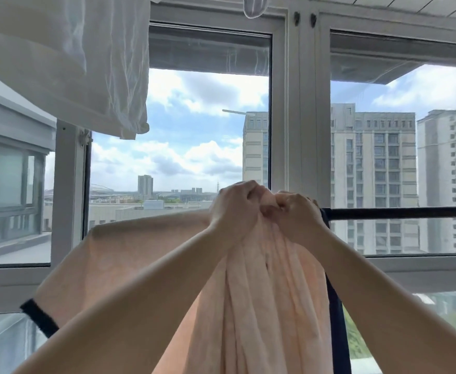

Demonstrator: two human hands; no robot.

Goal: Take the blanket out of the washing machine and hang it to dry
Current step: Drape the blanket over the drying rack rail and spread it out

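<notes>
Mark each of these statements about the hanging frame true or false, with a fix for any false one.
1. Both hands grip the bunched top of the pink blanket. True: the left hand and right hand sit close together, fingers curled into the fabric.
2. The black rail to the right of the hands is covered with blanket. False: that stretch is bare.
3. To the left of the hands the blanket already lies spread over the rail. True.
4. A dark towel hangs at the upper left. False: it is a white cloth.
5. The window shows night sky. False: daylight with clouds and tall buildings.
</notes>
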